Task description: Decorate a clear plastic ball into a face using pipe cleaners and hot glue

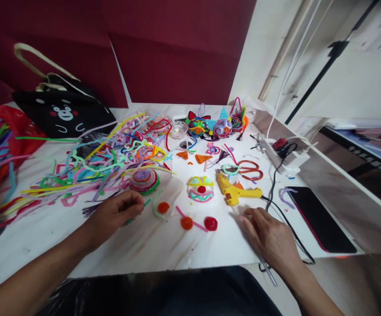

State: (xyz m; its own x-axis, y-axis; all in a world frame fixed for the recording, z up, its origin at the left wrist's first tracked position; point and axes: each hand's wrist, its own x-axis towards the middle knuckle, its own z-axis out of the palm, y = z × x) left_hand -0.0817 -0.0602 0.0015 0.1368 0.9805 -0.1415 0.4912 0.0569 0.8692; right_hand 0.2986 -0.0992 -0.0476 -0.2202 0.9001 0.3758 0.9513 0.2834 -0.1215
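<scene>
Centre stage on the white tabletop [137, 254], a small white clown face [201, 190] with yellow fuzzy brows, round red nose and pink-rimmed mouth! Near nine o'clock from it, the left hand [121, 208] pinches a short green fuzzy strip [147, 201]. At four, the right hand [271, 237] curls loosely over a slim clear stick [271, 277]; whether it's clamped on it, I can't tell. The two hands sit well apart. Six o'clock, an orange disc [186, 223] and a red disc [211, 224]; three, a yellow glue gun [236, 191]; just past two, orange-handled scissors [245, 170]. Ten o'clock, a riot of fuzzy stems [111, 153], a black fabric bag [45, 116] behind! Just after twelve, colourful masks [223, 128] line up below a deep-red panel [177, 57]. Half past three, a dark flat phone [322, 219]; one o'clock, white wall [269, 26].
</scene>
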